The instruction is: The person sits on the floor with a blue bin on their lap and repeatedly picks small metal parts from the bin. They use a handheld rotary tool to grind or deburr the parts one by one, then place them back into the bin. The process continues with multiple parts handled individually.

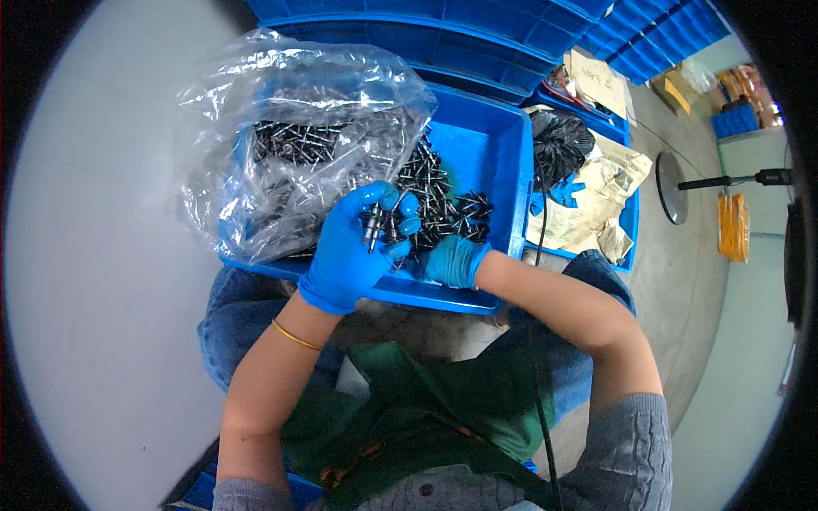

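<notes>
My left hand [345,247], in a blue glove, is closed around several small stepped metal shafts [372,228], palm turned up over the blue bin [481,132]. A heap of dark, shiny metal shafts [430,183] like them covers the bin's middle. My right hand [456,260], gloved too, reaches low into the bin's near right part, close to the heap. Its fingers are hidden, so I cannot make out what they touch. A clear plastic bag [341,94] drapes over the bin's left side, with more shafts in and under it.
Stacked blue crates [409,38] rise behind the bin. To the right, another blue bin [632,226] holds brown paper [596,192], a black plastic bag [558,145] and a blue glove [567,192]. A black cable [541,366] hangs down past my right arm.
</notes>
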Demonstrator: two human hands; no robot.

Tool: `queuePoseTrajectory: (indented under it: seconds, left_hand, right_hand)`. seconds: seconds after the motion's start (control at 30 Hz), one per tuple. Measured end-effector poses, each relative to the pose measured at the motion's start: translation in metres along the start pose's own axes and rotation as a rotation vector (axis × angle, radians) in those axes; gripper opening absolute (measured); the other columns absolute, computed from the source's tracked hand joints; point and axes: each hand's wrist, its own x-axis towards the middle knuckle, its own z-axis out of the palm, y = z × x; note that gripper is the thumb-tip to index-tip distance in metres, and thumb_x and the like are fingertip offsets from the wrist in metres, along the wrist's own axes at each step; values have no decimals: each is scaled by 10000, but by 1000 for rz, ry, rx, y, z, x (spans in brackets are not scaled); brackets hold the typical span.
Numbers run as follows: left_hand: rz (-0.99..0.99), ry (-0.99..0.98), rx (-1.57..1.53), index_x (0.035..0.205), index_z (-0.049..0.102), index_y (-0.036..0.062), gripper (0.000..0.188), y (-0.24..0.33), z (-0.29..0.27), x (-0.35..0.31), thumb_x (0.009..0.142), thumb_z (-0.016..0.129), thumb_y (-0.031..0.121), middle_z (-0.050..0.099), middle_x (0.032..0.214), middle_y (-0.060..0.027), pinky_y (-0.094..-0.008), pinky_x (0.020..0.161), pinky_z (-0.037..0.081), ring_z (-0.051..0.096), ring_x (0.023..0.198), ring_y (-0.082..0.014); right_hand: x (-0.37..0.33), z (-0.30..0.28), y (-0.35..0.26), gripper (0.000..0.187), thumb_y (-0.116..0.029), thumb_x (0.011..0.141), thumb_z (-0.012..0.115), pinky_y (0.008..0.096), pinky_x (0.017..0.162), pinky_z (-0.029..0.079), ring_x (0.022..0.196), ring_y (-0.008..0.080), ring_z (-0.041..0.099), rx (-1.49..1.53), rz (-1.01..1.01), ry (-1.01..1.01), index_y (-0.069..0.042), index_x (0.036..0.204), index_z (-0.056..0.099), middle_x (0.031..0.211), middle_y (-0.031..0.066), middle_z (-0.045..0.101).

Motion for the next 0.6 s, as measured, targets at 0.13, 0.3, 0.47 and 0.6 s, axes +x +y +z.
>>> queuePoseTrajectory:
  seconds: [0.13, 0.3, 0.47, 0.6]
  left_hand:
    - [293, 83, 380, 931, 504, 47, 179, -8, 0, -1, 774, 484, 131, 541, 918, -107, -265, 636, 465, 546, 766, -193]
    - [165, 119, 211, 1085, 461, 41, 361, -3, -15, -2, 738, 465, -59, 508, 1008, -91, -218, 631, 458, 526, 785, -142]
    - [143, 84, 819, 1088, 463, 34, 337, -9, -14, -7, 756, 463, -26, 479, 1009, -68, -182, 596, 432, 495, 767, -98]
    - [-138, 213, 406, 997, 507, 54, 204, -23, 19, 0, 798, 481, 87, 517, 800, -26, -167, 504, 385, 474, 636, -51]
  right_hand:
    - [11, 21, -5, 248, -150, 728, 431, 358, 694, 441, 740, 271, 571, -19, -26, 115, -34, 904, 560, 853, 161, 565]
    - [-10, -39, -9, 200, -214, 767, 472, 374, 584, 456, 641, 295, 575, 355, 146, 398, -68, 833, 592, 736, 163, 577]
    - [-39, -126, -29, 221, -247, 815, 507, 193, 397, 363, 448, 77, 471, 1709, 733, 805, -41, 803, 585, 593, 18, 546]
    - [-55, -126, -39, 210, -232, 818, 499, 172, 338, 298, 396, 70, 414, 2295, 564, 840, -42, 889, 555, 538, 8, 491]
